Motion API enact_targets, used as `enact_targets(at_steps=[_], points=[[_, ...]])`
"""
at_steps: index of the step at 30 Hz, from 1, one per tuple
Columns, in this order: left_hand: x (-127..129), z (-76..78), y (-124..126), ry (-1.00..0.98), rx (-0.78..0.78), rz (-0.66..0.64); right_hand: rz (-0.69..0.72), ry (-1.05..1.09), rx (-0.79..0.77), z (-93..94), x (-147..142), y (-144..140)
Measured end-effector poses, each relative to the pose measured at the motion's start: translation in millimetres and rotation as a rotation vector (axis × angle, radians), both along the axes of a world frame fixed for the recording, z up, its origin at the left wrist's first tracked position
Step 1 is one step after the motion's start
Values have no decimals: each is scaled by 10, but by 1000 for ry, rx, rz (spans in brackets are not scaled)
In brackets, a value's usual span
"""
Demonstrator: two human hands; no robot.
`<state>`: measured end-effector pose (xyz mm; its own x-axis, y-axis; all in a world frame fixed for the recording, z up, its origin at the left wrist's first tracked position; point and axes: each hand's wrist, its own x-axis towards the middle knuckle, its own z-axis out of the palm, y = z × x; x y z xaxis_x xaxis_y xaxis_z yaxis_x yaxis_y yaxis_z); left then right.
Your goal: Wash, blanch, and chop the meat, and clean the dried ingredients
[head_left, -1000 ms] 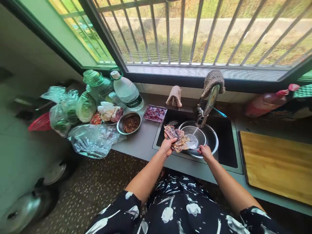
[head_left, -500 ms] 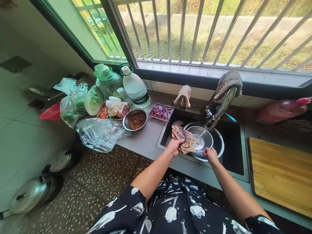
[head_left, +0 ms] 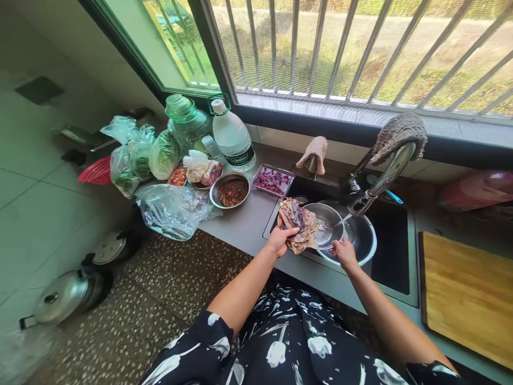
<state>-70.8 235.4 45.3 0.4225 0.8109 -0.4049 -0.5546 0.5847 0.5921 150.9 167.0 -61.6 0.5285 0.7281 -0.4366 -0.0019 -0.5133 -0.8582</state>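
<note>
Left hand [head_left: 279,240] grips dried fish bundle [head_left: 298,224], long axis slanting up-left over sink [head_left: 390,278], right hand [head_left: 343,253] pinches steel bowl [head_left: 329,227] rim under tap [head_left: 374,184]; grips unchanged from earlier.

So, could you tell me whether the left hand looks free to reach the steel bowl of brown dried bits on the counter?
Probably not as things stand: the left hand is gripping a bunch of dried squid over the sink. The path to the steel bowl across the bare counter looks open, though.
</note>
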Motion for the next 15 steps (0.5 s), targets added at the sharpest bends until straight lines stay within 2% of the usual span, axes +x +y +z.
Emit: enact_targets(at_steps=[3, 6, 11, 15], points=[[-304, -8, -7, 18, -4, 35, 126, 86, -12, 102, -370, 158], [-672, -73, 1, 36, -16, 134, 218, 165, -21, 115, -860, 344], [-1240, -303, 49, 61, -138, 228, 343, 238, -33, 52, -1654, 643], [-1511, -484, 59, 80, -171, 247, 420, 220, -2, 56, -2103, 744]])
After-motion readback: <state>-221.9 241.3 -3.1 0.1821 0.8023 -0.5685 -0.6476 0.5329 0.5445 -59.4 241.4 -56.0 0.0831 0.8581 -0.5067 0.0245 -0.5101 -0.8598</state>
